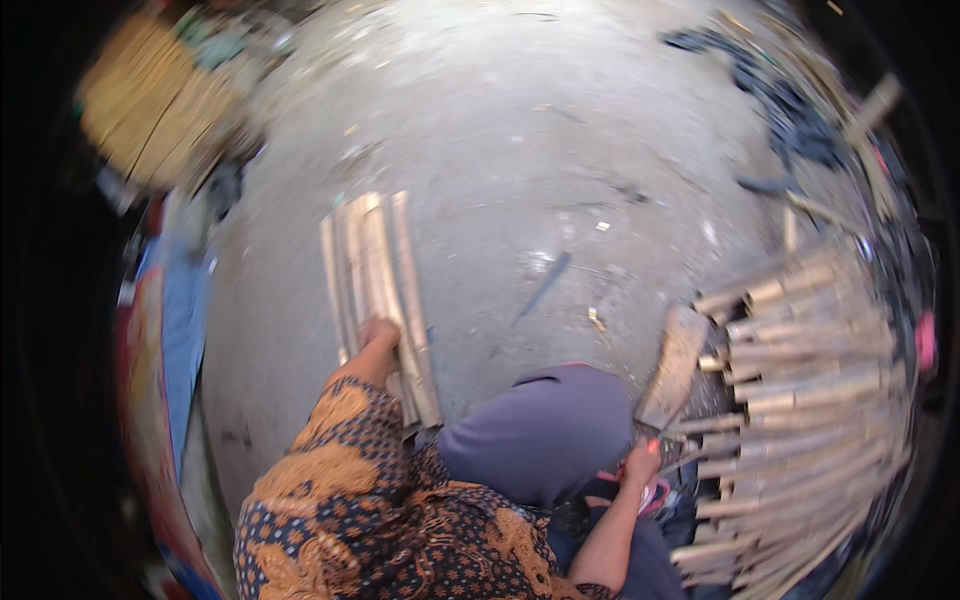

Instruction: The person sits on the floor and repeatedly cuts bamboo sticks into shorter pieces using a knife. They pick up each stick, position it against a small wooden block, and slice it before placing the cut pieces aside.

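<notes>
My left hand (378, 333) is closed on a few long split-bamboo slats (378, 250) that lie side by side on the floor, left of my bent knee. Low on the right, my right hand (643, 460) is closed, with a spot of orange-red at its fingers. Whatever it holds is too blurred to make out. Just beyond that hand is a flat, brown, wood-like piece (672, 368), its near end close to my fingers. Several bamboo slats in a broad pile (810, 400) lie to the right of it.
At the far left stands a stack of yellowish bamboo slats (160, 100). Blue and red sheeting (185, 320) runs down the left edge. Dark cloth (790, 105) lies at the far right. Small scraps and a thin dark strip (545, 283) are scattered over the grey floor (480, 150).
</notes>
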The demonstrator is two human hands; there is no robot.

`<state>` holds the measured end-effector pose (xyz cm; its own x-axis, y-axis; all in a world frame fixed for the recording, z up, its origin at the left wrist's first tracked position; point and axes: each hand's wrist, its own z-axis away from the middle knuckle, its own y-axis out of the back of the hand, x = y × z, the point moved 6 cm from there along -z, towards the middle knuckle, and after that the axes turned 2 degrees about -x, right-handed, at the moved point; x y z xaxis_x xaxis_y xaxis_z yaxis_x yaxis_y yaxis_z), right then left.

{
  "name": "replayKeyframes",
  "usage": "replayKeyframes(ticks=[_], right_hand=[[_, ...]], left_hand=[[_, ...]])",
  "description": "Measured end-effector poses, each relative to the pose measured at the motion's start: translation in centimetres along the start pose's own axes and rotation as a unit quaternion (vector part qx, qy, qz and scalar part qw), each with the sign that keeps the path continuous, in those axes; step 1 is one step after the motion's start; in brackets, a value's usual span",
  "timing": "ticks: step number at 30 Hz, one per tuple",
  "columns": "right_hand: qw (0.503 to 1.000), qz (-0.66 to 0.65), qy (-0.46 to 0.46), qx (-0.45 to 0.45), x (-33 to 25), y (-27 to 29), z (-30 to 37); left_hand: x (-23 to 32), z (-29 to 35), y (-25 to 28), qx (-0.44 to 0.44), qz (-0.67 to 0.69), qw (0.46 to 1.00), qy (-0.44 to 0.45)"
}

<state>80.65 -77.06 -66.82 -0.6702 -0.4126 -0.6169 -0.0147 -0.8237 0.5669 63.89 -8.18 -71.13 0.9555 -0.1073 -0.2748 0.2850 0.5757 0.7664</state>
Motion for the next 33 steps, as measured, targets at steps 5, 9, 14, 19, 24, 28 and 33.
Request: replayKeyframes(ticks=[5,9,14,19,24,28,33], right_hand=[[0.996,0.066,0.000,0.064,-0.7,0.3,0.4],[0.997,0.043,-0.018,0.055,-1.8,0.7,1.0],[0.995,-0.039,-0.074,0.050,-2.2,1.2,1.7],[0.994,-0.071,-0.080,0.002,-2.1,1.5,1.4],[0.997,-0.067,0.023,0.018,-0.7,-0.9,-0.8],[0.820,-0.563,0.101,0.005,2.2,-6.3,-2.5],[0.632,-0.767,0.015,-0.108,4.5,-9.9,-3.5]], left_hand=[[9.4,2.1,6.0,0.250,0.039,0.928,-0.272],[25.3,14.8,8.5,-0.079,0.159,0.857,-0.485],[37.8,43.9,7.9,-0.012,-0.114,0.595,-0.796],[38.2,67.4,-4.4,-0.001,-0.275,0.412,-0.869],[31.1,76.4,-25.4,-0.288,-0.318,0.419,-0.800],[25.4,75.9,-36.9,-0.357,-0.226,0.522,-0.741],[24.3,75.6,-41.3,-0.522,-0.127,0.570,-0.622]])
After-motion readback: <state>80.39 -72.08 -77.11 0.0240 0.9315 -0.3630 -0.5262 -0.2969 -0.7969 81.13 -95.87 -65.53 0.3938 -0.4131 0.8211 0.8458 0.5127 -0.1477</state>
